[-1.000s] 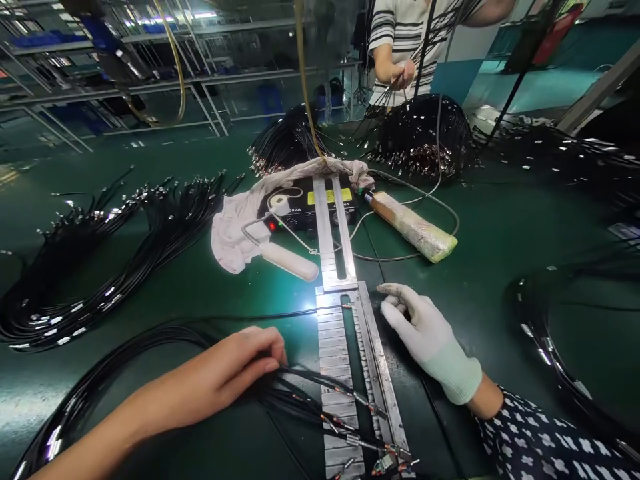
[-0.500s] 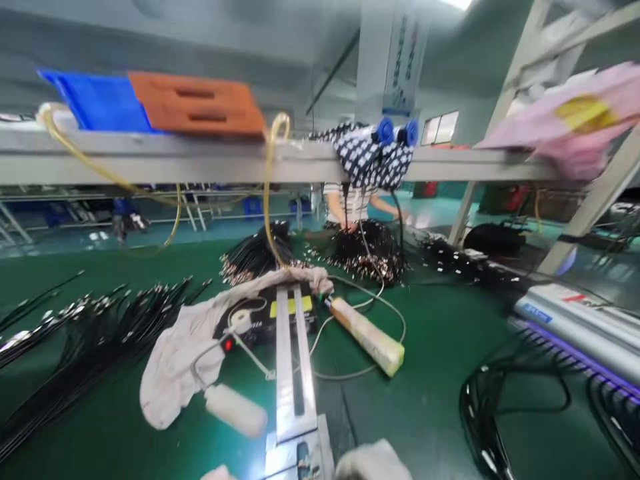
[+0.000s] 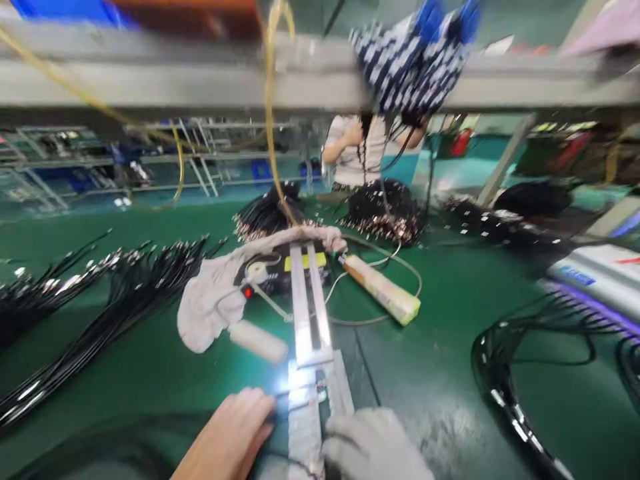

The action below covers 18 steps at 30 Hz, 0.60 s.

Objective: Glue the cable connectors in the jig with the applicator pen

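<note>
My bare left hand (image 3: 233,430) is at the lower middle with its fingers pressed together. A thin black cable (image 3: 286,395) runs from its fingertips to a brightly lit spot on a metal slide fixture (image 3: 305,413). Blurred dark cables (image 3: 115,440) trail off to the left behind this hand. My right hand (image 3: 375,443), in a pale glove, rests against the fixture's right side with its fingers curled. Whatever those fingers grip, if anything, is hidden. Beyond them stands a black box (image 3: 273,277) with a red light, partly draped by a whitish cloth (image 3: 207,310).
A white-handled tool (image 3: 259,341) and a wrapped-handle soldering iron (image 3: 383,287) flank the fixture. Black cable bundles lie left (image 3: 145,287), at the back (image 3: 385,207) and right (image 3: 500,373), beside a silver device (image 3: 600,280). A shelf beam (image 3: 175,83) crosses above; a person stands behind.
The view has tipped downward, so the shelf sits higher. Both my hands have come further into sight at the fixture. The person opposite has raised their hands.
</note>
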{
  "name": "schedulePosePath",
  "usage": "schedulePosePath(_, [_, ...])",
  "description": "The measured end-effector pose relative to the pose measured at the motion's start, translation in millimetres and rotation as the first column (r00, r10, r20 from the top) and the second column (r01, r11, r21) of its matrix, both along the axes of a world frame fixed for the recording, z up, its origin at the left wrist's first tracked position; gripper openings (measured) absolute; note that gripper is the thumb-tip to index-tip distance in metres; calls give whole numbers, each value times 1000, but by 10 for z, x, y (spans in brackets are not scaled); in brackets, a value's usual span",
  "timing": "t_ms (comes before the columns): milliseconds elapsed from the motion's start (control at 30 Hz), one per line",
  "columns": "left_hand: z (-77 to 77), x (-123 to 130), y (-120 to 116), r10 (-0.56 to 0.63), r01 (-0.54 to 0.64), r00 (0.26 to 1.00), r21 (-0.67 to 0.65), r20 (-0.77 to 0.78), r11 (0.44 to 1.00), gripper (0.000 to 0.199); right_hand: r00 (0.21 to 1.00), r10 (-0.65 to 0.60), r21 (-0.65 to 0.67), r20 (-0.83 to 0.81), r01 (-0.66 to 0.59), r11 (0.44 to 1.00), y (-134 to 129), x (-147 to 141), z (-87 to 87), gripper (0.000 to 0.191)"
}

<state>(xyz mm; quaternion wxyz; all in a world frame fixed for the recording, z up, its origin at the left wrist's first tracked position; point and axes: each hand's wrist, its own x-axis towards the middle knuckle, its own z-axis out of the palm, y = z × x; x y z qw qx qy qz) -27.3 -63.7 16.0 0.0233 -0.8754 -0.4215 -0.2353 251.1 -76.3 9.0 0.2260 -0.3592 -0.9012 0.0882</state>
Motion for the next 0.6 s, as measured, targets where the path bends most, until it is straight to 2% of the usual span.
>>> schedulePosePath(67, [16,105,4,4,-7,1000,-122,-25,993,20,997,0,31,-76,3,1000,-81,-68,-78,15])
schedulePosePath(133, [61,209,43,-23,15,999,-270,-29,963,21,987,1,80,-159,12,997,-146,-125,-72,5])
schedulePosePath(233, [154,294,83,-71,66,997,-446,5,893,23,964,22,28,-265,-15,1000,-217,-185,16,25])
schedulePosePath(333, [215,284,100,-112,138,990,-499,82,855,26,927,119,-86,-356,-159,984,-250,-190,123,39])
schedulePosePath(400, [225,259,130,-131,173,984,-470,121,865,28,905,154,-189,-398,-245,951,-206,-136,206,35])
schedulePosePath(467, [222,247,183,-155,198,979,-431,135,880,29,912,53,-310,-407,-193,931,-82,-35,285,20])
schedulePosePath(533, [216,255,249,-185,221,974,-405,128,887,29,922,-135,-411,-362,-27,911,101,88,322,11])
schedulePosePath(600, [212,278,309,-219,244,970,-372,108,896,28,905,-291,-496,-312,106,862,284,195,297,11])
